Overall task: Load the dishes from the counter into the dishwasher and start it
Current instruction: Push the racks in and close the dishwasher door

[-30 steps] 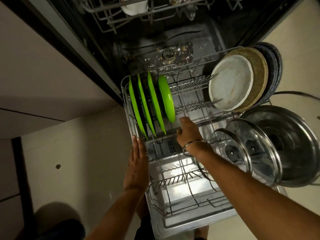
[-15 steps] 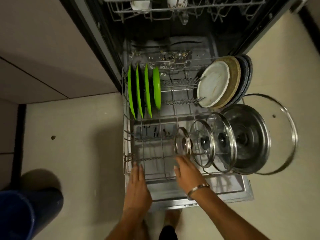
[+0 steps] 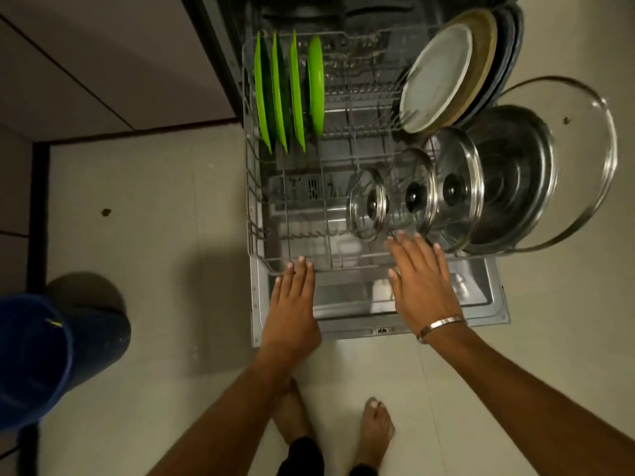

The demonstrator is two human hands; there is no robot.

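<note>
Your left hand (image 3: 292, 304) and right hand (image 3: 421, 280) lie flat, fingers straight and holding nothing, fingertips at the front rim of the lower rack (image 3: 330, 266) with its green plates (image 3: 290, 91) and glass lids (image 3: 412, 197).

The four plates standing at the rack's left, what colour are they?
Bright green, best seen in the head view, the only one.

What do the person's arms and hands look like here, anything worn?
Both forearms are bare, with no sleeves in view and no gloves. The right hand has a thin silver metal bangle at the wrist. The left hand shows no jewellery or markings.
</note>
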